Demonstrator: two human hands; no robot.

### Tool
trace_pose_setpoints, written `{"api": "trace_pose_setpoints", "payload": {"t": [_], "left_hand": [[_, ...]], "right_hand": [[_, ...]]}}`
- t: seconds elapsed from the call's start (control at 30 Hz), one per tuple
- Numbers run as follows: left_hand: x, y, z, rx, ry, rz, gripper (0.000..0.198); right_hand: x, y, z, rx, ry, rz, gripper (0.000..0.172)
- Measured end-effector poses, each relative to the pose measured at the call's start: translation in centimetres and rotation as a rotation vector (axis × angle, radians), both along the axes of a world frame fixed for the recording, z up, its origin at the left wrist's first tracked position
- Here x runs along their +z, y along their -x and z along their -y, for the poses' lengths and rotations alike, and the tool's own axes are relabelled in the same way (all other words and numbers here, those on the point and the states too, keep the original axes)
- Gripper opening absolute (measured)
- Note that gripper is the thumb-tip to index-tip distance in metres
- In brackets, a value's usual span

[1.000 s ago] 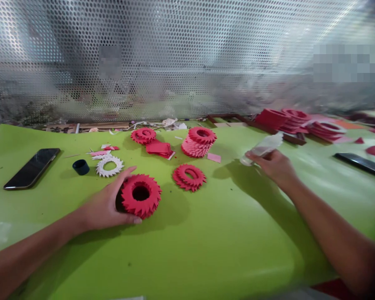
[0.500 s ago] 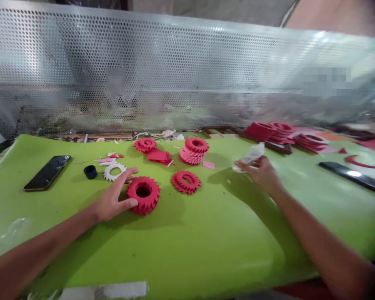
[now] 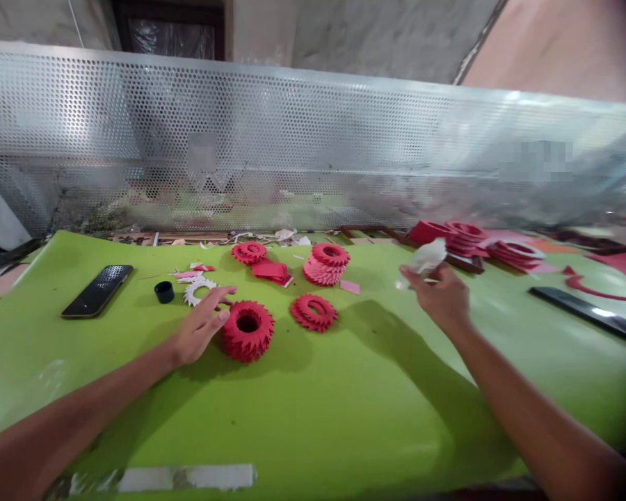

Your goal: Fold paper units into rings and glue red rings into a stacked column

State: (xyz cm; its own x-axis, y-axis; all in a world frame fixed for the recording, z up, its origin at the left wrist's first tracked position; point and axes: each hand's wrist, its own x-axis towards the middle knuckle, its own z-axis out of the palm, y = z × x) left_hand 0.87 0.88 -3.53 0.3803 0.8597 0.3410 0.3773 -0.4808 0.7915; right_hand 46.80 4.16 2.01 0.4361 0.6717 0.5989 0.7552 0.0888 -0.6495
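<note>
My left hand (image 3: 198,327) is beside a stack of red toothed paper rings (image 3: 247,332), fingers spread and thumb at the stack's left edge. Whether it touches the stack I cannot tell. Pinched in my raised right hand (image 3: 443,296) is a small translucent white plastic pouch (image 3: 428,257), partly hidden by the fingers. Between the hands lies a low pile of red toothed rings (image 3: 314,312). Behind it stands a taller red and pink toothed stack (image 3: 326,264). A white toothed ring (image 3: 190,290) lies partly behind my left hand.
A phone (image 3: 98,291) and a dark round cap (image 3: 164,291) lie at left. Further back are red toothed rings (image 3: 249,252) and folded red paper (image 3: 271,271). Red rolls (image 3: 462,238) and a long dark device (image 3: 589,313) are at right. A perforated metal panel (image 3: 292,146) borders the green table (image 3: 313,417).
My right hand has lifted the white pouch higher off the table. My left thumb has drawn back from the front of the red stack towards its left edge. The camera view has tilted up.
</note>
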Motion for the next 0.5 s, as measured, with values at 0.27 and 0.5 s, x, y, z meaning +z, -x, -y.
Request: {"api": "trace_pose_setpoints", "payload": {"t": [0.27, 0.5], "left_hand": [[0.2, 0.4, -0.4, 0.047, -0.111, 0.031, 0.044], [4.7, 2.0, 0.5, 0.109, -0.428, -0.036, 0.029]], "right_hand": [[5.7, 11.1, -1.4, 0.366, -0.102, 0.140, 0.053], [2.3, 15.9, -1.1, 0.702, 0.019, 0.450, 0.046]]}}
